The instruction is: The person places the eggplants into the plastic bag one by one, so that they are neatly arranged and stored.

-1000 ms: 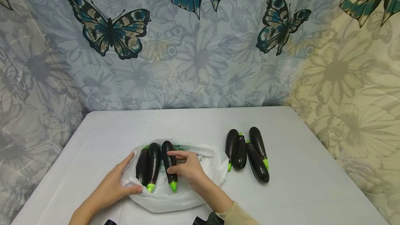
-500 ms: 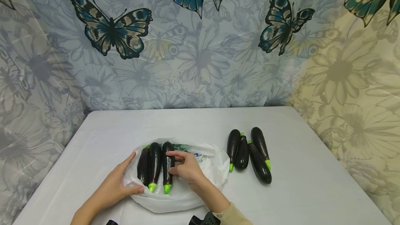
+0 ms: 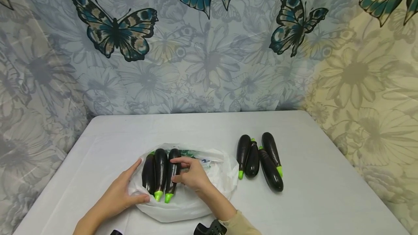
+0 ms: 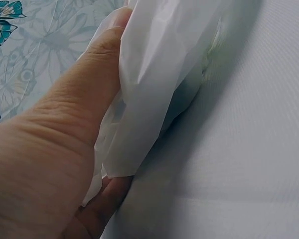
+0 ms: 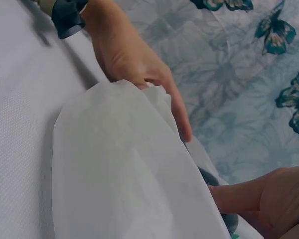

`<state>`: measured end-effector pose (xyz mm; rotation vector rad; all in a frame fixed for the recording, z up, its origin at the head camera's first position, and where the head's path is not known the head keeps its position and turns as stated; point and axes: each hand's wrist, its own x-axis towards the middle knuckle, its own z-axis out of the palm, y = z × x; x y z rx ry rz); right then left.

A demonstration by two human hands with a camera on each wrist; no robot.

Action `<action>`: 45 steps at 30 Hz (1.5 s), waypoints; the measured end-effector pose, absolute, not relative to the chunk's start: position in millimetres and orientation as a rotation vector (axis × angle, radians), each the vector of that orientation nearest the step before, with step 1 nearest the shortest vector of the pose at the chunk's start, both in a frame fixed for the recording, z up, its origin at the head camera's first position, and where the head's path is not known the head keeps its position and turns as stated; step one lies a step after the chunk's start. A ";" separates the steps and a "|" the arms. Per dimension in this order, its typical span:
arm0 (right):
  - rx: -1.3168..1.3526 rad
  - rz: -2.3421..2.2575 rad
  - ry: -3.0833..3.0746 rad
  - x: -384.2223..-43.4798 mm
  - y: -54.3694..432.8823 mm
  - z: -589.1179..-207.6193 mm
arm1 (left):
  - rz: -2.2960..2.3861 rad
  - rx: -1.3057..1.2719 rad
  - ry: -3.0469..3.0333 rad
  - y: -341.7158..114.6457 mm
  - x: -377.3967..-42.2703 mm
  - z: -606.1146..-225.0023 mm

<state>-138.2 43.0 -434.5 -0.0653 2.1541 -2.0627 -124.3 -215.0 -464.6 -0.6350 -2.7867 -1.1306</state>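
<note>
A white plastic bag (image 3: 186,211) lies spread open on the table, with two dark eggplants side by side in its left part, one of them the middle eggplant (image 3: 160,171). My left hand (image 3: 119,191) holds the bag's left edge, thumb over the rim; in the left wrist view the thin plastic hangs between thumb and fingers. With thumb and fingertips, my right hand (image 3: 194,175) pinches a third eggplant (image 3: 172,171), its green stem end toward me. This one lies close against the middle eggplant. The bag's wall (image 5: 119,159) hides most of it in the right wrist view.
Several more eggplants (image 3: 269,169) lie grouped on the white table (image 3: 326,198) to the right of the bag. A butterfly-printed cloth (image 3: 209,64) hangs behind the table. A black device (image 3: 210,227) sits at the right wrist.
The pinched eggplant's stem end has swung left, bringing it up beside the other two in the bag. My right hand has shifted slightly left; my left hand stays put.
</note>
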 end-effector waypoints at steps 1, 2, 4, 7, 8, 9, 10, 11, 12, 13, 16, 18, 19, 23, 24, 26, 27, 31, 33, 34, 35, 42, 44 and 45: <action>-0.076 -2.058 2.163 -138.4 42.9 -434.9 | -1.133 -0.639 -2.781 -215.2 -124.4 -464.6; -0.080 -2.049 2.176 -138.4 42.7 -434.9 | -1.136 -0.645 -2.775 -215.5 -124.5 -464.6; -0.090 -2.027 2.207 -138.3 42.2 -435.1 | -1.145 -0.657 -2.760 -215.7 -124.8 -464.5; -0.098 -1.991 2.247 -137.6 41.9 -435.2 | -1.163 -0.671 -2.743 -215.6 -124.8 -464.1; -0.095 -1.984 2.257 -137.4 41.6 -434.9 | -1.163 -0.673 -2.741 -215.5 -124.8 -463.9; -0.097 -1.976 2.264 -137.2 41.6 -435.0 | -1.163 -0.673 -2.739 -215.4 -124.8 -463.7; -0.096 -1.965 2.273 -137.1 41.6 -434.8 | -1.162 -0.672 -2.740 -215.3 -124.7 -463.5; -0.099 -1.954 2.281 -137.0 41.7 -434.8 | -1.158 -0.670 -2.741 -215.2 -124.5 -463.3; -0.094 -1.946 2.284 -137.0 41.6 -434.7 | -1.152 -0.667 -2.745 -215.1 -124.4 -463.3; -0.097 -1.938 2.290 -137.0 41.6 -434.6 | -1.147 -0.663 -2.747 -215.1 -124.4 -463.2; -0.098 -1.927 2.290 -137.1 41.6 -433.8 | -1.131 -0.654 -2.749 -215.3 -124.2 -463.1; -0.095 -1.943 2.261 -137.3 41.7 -433.4 | -1.123 -0.652 -2.750 -215.4 -124.2 -463.1; -0.089 -1.953 2.247 -137.3 41.9 -433.3 | -1.124 -0.654 -2.749 -215.4 -124.2 -463.2; -0.057 -1.990 2.181 -137.6 43.6 -433.1 | -1.147 -0.668 -2.752 -214.2 -123.9 -463.6; -0.051 -1.994 2.171 -137.6 44.2 -433.0 | -1.145 -0.669 -2.755 -213.9 -123.8 -463.8; -0.045 -2.000 2.156 -137.7 45.2 -432.2 | -1.139 -0.666 -2.755 -213.4 -123.8 -464.0; -0.045 -1.997 2.154 -137.7 45.5 -431.6 | -1.133 -0.661 -2.757 -213.4 -123.8 -464.1; -0.049 -1.997 2.151 -138.0 45.1 -430.2 | -1.121 -0.652 -2.758 -214.6 -123.7 -464.9; -0.050 -1.998 2.153 -137.9 44.3 -429.6 | -1.124 -0.652 -2.758 -215.3 -123.6 -465.2; -0.049 -2.001 2.150 -137.7 44.1 -429.5 | -1.124 -0.652 -2.758 -215.5 -123.5 -465.2; -0.047 -2.002 2.150 -137.5 44.0 -429.3 | -1.124 -0.651 -2.758 -215.5 -123.5 -465.0; -0.043 -2.005 2.156 -137.2 43.6 -429.9 | -1.160 -0.647 -2.756 -214.7 -123.3 -463.8; -0.037 -2.007 2.153 -137.4 43.4 -430.4 | -1.172 -0.651 -2.755 -214.5 -123.3 -463.6; -0.034 -2.006 2.152 -137.4 43.3 -430.6 | -1.174 -0.651 -2.755 -214.5 -123.4 -463.6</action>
